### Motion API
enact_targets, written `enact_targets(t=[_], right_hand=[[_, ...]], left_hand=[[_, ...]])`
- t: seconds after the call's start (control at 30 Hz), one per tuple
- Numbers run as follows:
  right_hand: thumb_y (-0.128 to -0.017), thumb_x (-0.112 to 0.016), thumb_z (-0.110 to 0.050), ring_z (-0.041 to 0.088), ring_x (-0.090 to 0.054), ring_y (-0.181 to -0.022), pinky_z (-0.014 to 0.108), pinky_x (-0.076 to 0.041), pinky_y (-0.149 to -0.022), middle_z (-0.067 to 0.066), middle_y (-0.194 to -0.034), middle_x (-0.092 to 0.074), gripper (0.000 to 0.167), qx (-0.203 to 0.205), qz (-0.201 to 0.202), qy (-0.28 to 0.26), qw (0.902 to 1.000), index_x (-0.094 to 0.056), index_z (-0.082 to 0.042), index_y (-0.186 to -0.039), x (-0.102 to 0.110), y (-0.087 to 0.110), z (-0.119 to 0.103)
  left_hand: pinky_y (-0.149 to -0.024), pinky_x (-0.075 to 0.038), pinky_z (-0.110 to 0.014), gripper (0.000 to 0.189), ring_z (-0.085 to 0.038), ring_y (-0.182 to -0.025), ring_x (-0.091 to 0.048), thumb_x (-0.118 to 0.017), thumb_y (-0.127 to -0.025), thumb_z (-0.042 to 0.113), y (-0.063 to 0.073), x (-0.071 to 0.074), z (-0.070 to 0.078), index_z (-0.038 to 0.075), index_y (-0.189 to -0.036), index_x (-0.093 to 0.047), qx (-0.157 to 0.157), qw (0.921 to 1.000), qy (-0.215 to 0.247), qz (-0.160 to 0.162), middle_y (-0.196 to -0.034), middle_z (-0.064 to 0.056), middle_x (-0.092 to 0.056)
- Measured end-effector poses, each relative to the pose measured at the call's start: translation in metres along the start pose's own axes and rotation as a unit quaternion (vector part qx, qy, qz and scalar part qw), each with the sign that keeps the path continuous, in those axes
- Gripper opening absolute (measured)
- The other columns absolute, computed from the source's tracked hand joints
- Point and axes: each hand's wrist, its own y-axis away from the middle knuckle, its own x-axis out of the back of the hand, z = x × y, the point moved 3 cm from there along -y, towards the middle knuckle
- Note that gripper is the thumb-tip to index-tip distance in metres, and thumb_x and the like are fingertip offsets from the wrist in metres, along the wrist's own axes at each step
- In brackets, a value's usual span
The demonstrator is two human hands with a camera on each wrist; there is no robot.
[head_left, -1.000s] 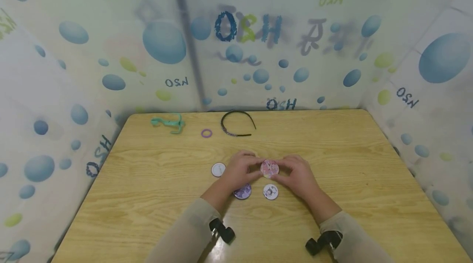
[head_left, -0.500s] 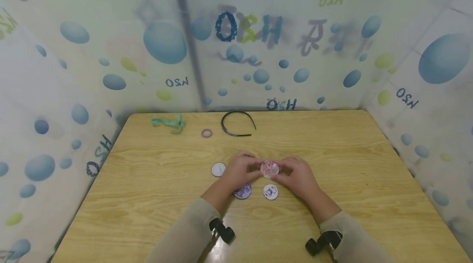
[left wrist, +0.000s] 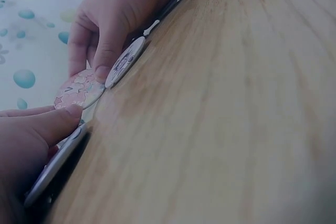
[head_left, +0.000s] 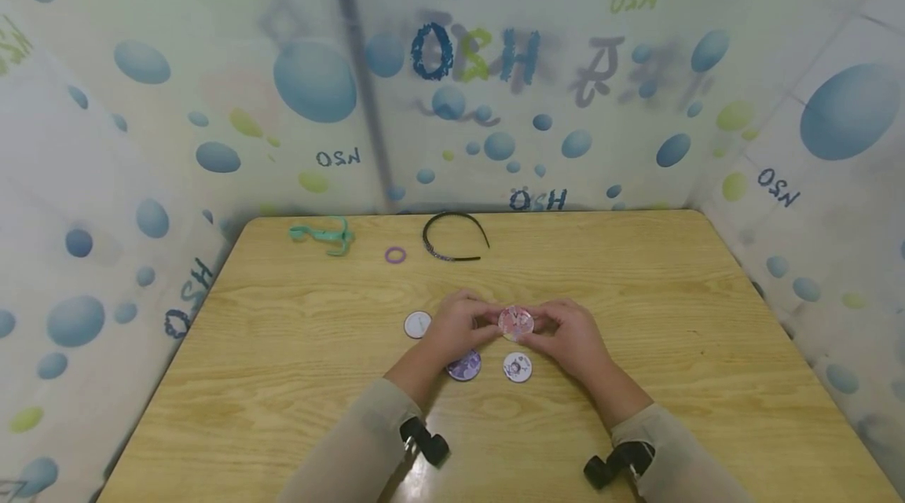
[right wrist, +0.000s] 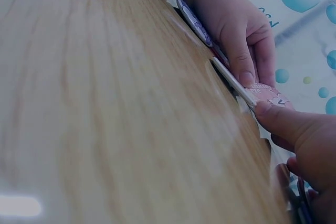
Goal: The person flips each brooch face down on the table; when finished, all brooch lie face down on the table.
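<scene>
A round pink pin badge [head_left: 516,323] with a printed picture is pinched between both hands at the middle of the table. My left hand [head_left: 456,328] grips its left edge with thumb and fingers, and my right hand [head_left: 573,336] grips its right edge. In the left wrist view the pink badge [left wrist: 79,88] is tilted, thumbs on its near face. Closer to me lie a purple badge [head_left: 464,367], partly covered by the left wrist, and a smaller white badge [head_left: 518,367] with a drawn figure. Left of the left hand is a plain whitish disc [head_left: 418,324] with a thin line across it.
Along the back of the wooden table [head_left: 672,291] lie a teal forked holder [head_left: 325,236], a purple ring [head_left: 395,255] and a black headband [head_left: 428,242]. A wall covering [head_left: 601,149] with blue and green dots stands behind the table and at both sides.
</scene>
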Motion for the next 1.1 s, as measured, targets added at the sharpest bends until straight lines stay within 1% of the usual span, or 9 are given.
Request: enact_targets(t=[0.13,0.33,0.57,0.83,0.97,1.1], right_hand=[[-0.076,-0.1,-0.021,0.016,-0.065,-0.093,0.036,-0.057,-0.079,-0.001,-0.101,-0.074,0.038,-0.008,-0.001,-0.005,0.9999,-0.084,-0.012,-0.109,-0.0005,0.0,-0.0001],[-0.077,-0.099,-0.02,0.015,-0.066,-0.092,0.037,-0.058,-0.08,0.001,-0.103,-0.074,0.036,-0.013,0.0,0.004,0.9999,-0.084,-0.011,-0.109,-0.0005,0.0004,0.0001],[-0.079,-0.098,-0.02,0.015,-0.067,-0.09,0.039,-0.058,-0.08,-0.002,-0.098,-0.073,0.034,-0.011,0.004,-0.001,0.9999,-0.083,-0.01,-0.108,-0.0005,0.001,0.0],[-0.08,-0.096,-0.018,0.019,-0.07,-0.094,0.044,-0.06,-0.086,-0.002,-0.096,-0.075,0.03,0.006,0.024,-0.013,0.9996,-0.083,-0.01,-0.106,0.0003,0.0009,-0.0005],[-0.079,-0.097,-0.015,0.02,-0.07,-0.093,0.045,-0.06,-0.085,0.0,-0.095,-0.076,0.031,0.019,0.031,-0.013,0.9993,-0.084,-0.009,-0.106,0.002,0.0011,-0.0028],[-0.079,-0.096,-0.013,0.02,-0.071,-0.093,0.044,-0.06,-0.084,0.002,-0.096,-0.078,0.032,0.033,0.033,0.001,0.9989,-0.085,-0.008,-0.108,0.003,0.0011,-0.0044]], left_hand=[[-0.095,-0.051,-0.038,0.032,-0.016,-0.101,-0.064,-0.089,-0.09,0.028,0.0004,0.0004,0.0001,0.017,-0.119,-0.082,0.007,1.0,0.001,-0.001,-0.095,0.008,-0.079],[-0.094,-0.051,-0.038,0.029,-0.016,-0.099,-0.064,-0.088,-0.091,0.027,0.0004,0.0013,0.0009,0.015,-0.117,-0.083,0.016,0.9998,0.011,-0.001,-0.093,0.008,-0.078],[-0.096,-0.05,-0.039,0.027,-0.015,-0.1,-0.063,-0.087,-0.092,0.028,0.0004,0.0007,0.0009,0.016,-0.116,-0.083,0.026,0.9996,0.01,-0.005,-0.093,0.009,-0.078],[-0.098,-0.049,-0.04,0.025,-0.015,-0.1,-0.064,-0.087,-0.092,0.028,-0.0001,0.0011,0.0019,0.016,-0.113,-0.083,0.019,0.9998,0.011,-0.002,-0.094,0.008,-0.078],[-0.097,-0.05,-0.038,0.024,-0.014,-0.099,-0.065,-0.087,-0.092,0.027,-0.0004,0.0019,0.0027,0.016,-0.113,-0.083,0.012,0.9998,0.013,0.004,-0.093,0.008,-0.078],[-0.094,-0.051,-0.037,0.022,-0.013,-0.095,-0.066,-0.087,-0.091,0.025,-0.0002,0.0015,0.0029,0.016,-0.111,-0.084,0.005,0.9998,0.017,0.01,-0.092,0.009,-0.079]])
